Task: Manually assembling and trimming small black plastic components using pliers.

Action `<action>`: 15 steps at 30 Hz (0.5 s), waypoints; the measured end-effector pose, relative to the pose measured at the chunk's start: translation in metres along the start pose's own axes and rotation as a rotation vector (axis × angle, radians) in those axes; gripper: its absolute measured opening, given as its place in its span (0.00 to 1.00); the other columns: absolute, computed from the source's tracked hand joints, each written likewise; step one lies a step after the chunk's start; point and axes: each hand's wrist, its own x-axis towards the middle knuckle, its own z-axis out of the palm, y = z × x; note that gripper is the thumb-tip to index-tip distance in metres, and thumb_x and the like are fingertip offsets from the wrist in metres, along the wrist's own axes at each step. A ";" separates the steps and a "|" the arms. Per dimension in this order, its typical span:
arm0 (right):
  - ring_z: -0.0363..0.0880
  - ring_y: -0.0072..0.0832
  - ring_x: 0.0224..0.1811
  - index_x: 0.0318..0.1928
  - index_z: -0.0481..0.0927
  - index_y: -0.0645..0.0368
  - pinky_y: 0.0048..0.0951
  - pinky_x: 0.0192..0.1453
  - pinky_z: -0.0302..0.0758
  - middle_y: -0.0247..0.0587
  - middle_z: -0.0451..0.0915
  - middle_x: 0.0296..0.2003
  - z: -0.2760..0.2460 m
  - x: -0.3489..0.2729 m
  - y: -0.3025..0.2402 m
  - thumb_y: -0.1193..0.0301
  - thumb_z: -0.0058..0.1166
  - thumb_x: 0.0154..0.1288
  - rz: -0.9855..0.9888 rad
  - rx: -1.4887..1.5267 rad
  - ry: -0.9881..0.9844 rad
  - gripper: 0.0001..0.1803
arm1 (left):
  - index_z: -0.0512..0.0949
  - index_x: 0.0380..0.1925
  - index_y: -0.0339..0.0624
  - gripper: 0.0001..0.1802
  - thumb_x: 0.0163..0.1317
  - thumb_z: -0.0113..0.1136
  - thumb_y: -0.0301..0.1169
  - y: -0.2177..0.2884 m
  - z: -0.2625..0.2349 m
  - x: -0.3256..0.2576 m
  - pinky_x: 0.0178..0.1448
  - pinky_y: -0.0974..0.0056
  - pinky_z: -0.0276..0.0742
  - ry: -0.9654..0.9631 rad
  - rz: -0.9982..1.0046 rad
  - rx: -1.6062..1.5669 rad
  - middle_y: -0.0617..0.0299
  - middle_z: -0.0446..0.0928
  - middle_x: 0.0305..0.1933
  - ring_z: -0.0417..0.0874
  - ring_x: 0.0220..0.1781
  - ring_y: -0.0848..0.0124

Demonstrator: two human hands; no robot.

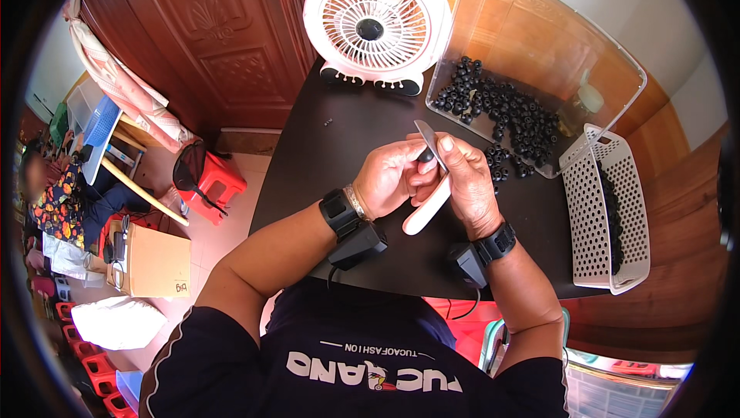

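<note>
A carved door [204, 28], plus a toylike fan [370, 29] and parts bin [543, 28] at the far edge of the table [304, 160], suggested a home workroom.

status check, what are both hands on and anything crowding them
Left hand pinching small black piece. Right hand gripping pale-handled knife, blade beside the piece, contact unclear. Loose black pieces close by right hand.

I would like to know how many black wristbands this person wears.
2: the left wristband is just below the left hand, which holds a black piece; the right wristband is just below the right hand, which holds a knife. None seems hidden.
</note>
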 end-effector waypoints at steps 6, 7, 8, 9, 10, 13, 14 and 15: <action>0.82 0.27 0.26 0.47 0.76 0.67 0.30 0.30 0.84 0.38 0.79 0.27 0.001 0.000 0.000 0.57 0.48 0.70 0.000 0.010 0.005 0.22 | 0.65 0.24 0.46 0.18 0.69 0.41 0.45 0.003 0.000 -0.002 0.30 0.70 0.61 -0.030 -0.029 0.033 0.69 0.60 0.19 0.62 0.22 0.76; 0.82 0.26 0.27 0.46 0.77 0.67 0.28 0.31 0.84 0.38 0.79 0.28 0.001 0.000 0.000 0.57 0.48 0.70 0.001 0.005 0.007 0.22 | 0.65 0.24 0.46 0.18 0.69 0.41 0.44 0.003 0.001 -0.002 0.30 0.71 0.61 -0.023 -0.031 0.026 0.70 0.60 0.19 0.62 0.23 0.76; 0.82 0.26 0.27 0.46 0.77 0.67 0.28 0.31 0.84 0.38 0.79 0.28 0.000 0.000 0.001 0.57 0.48 0.70 0.002 0.005 0.007 0.22 | 0.65 0.24 0.46 0.18 0.69 0.41 0.44 0.003 0.001 -0.002 0.31 0.71 0.61 -0.017 -0.034 0.019 0.70 0.60 0.19 0.62 0.23 0.76; 0.82 0.24 0.27 0.46 0.77 0.67 0.26 0.33 0.83 0.37 0.79 0.28 -0.002 0.001 0.003 0.57 0.48 0.70 -0.016 -0.015 0.004 0.22 | 0.65 0.24 0.46 0.18 0.69 0.41 0.44 0.003 0.003 -0.002 0.31 0.71 0.61 -0.017 -0.034 0.019 0.70 0.60 0.19 0.62 0.23 0.76; 0.81 0.23 0.28 0.45 0.78 0.67 0.24 0.34 0.82 0.37 0.80 0.29 -0.003 0.002 0.004 0.57 0.48 0.69 -0.034 -0.035 0.001 0.22 | 0.65 0.24 0.46 0.18 0.69 0.41 0.44 0.004 0.005 -0.003 0.31 0.71 0.61 -0.006 -0.035 0.015 0.70 0.60 0.19 0.62 0.23 0.77; 0.80 0.21 0.28 0.44 0.79 0.67 0.22 0.37 0.80 0.36 0.80 0.30 -0.001 0.001 0.003 0.58 0.49 0.69 -0.022 0.020 -0.009 0.21 | 0.66 0.24 0.46 0.18 0.69 0.41 0.44 0.002 0.005 -0.003 0.32 0.71 0.61 0.005 -0.035 -0.002 0.70 0.60 0.19 0.62 0.23 0.77; 0.80 0.21 0.28 0.44 0.79 0.67 0.22 0.37 0.80 0.36 0.80 0.30 -0.001 0.001 0.003 0.58 0.49 0.69 -0.020 0.020 -0.010 0.21 | 0.66 0.24 0.46 0.17 0.69 0.42 0.43 0.002 0.005 -0.003 0.33 0.72 0.60 0.004 -0.034 -0.016 0.70 0.60 0.20 0.62 0.23 0.78; 0.80 0.20 0.28 0.43 0.79 0.67 0.22 0.37 0.80 0.36 0.80 0.31 -0.002 0.001 0.002 0.58 0.49 0.69 -0.007 0.001 -0.008 0.21 | 0.66 0.24 0.46 0.17 0.69 0.42 0.43 0.000 0.005 -0.003 0.33 0.72 0.60 0.004 -0.035 -0.017 0.70 0.60 0.20 0.62 0.23 0.78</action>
